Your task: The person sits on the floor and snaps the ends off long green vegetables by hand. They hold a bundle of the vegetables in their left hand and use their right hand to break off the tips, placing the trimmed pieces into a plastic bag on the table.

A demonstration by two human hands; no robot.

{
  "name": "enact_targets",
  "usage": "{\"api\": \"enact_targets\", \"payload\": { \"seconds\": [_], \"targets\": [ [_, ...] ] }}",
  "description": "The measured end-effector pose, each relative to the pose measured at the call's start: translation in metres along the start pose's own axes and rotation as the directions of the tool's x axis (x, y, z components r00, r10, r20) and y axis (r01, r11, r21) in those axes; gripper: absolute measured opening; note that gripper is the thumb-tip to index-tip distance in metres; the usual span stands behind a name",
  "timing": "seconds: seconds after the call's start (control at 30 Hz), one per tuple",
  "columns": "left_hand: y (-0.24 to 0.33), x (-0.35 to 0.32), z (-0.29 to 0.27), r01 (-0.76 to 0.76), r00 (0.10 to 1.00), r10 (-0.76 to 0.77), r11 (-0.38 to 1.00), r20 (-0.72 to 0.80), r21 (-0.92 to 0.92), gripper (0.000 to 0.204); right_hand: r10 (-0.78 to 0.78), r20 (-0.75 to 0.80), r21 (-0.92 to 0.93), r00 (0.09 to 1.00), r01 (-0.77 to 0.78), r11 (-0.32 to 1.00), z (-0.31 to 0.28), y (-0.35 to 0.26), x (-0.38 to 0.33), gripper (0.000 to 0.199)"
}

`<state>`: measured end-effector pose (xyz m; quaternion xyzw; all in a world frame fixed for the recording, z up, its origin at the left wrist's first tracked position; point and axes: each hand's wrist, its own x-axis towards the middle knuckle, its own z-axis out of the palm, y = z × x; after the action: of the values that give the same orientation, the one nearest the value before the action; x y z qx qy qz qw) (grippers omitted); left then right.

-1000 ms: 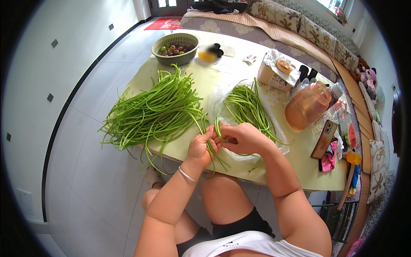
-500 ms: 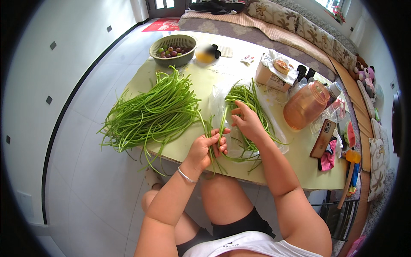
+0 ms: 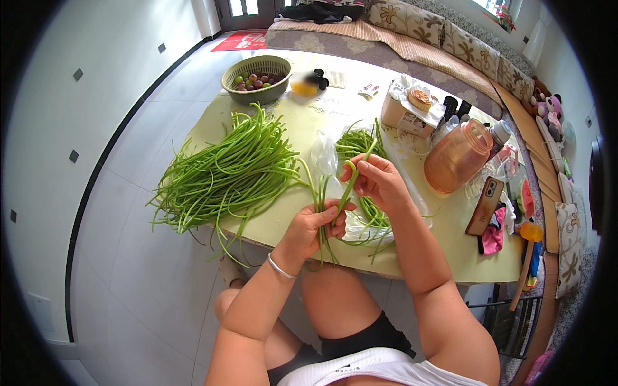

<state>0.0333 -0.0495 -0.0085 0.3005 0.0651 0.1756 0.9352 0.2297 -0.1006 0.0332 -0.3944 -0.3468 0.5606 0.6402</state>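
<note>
My left hand is closed around a few long green vegetable stems above the near edge of the table. Thumb and fingers of my right hand pinch the upper part of a stem that runs up from the left hand. To the left lies a big loose pile of green stems, some hanging over the table edge. A smaller heap of stems rests on a clear plastic bag, partly hidden behind my right hand and forearm.
Grapes fill part of a green basket at the far left. Toward the right stand a tissue box, a pinkish jug and a phone. An orange-headed mallet-like tool lies at the right edge. A sofa runs behind.
My right hand has shifted a little and now pinches a stem, which points upward between both hands. The left hand keeps its hold in nearly the same place.
</note>
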Motion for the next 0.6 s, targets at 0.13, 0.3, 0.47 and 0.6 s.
{"api": "enact_targets", "payload": {
  "seconds": [0.13, 0.3, 0.47, 0.6],
  "targets": [
    [0.001, -0.001, -0.004, -0.047, 0.997, 0.047, 0.999, -0.054, -0.001, 0.031, -0.014, 0.108, -0.037, 0.994, 0.018, 0.999, -0.003, -0.002, 0.0, 0.021],
    [0.001, -0.003, 0.001, -0.023, 0.999, 0.024, 0.999, -0.025, 0.029, 0.03, -0.051, 0.037, -0.073, 0.998, 0.053, 0.996, 0.006, 0.001, -0.003, 0.024],
    [-0.004, -0.001, -0.007, -0.136, 0.99, 0.136, 0.99, -0.03, -0.027, 0.026, 0.075, 0.139, -0.27, 0.987, -0.035, 0.962, 0.019, 0.001, -0.007, 0.026],
    [-0.005, 0.0, -0.005, -0.128, 0.992, 0.127, 0.991, -0.029, -0.042, 0.024, 0.125, 0.134, -0.258, 0.983, -0.087, 0.962, 0.02, 0.006, -0.007, 0.023]
  ]
}}
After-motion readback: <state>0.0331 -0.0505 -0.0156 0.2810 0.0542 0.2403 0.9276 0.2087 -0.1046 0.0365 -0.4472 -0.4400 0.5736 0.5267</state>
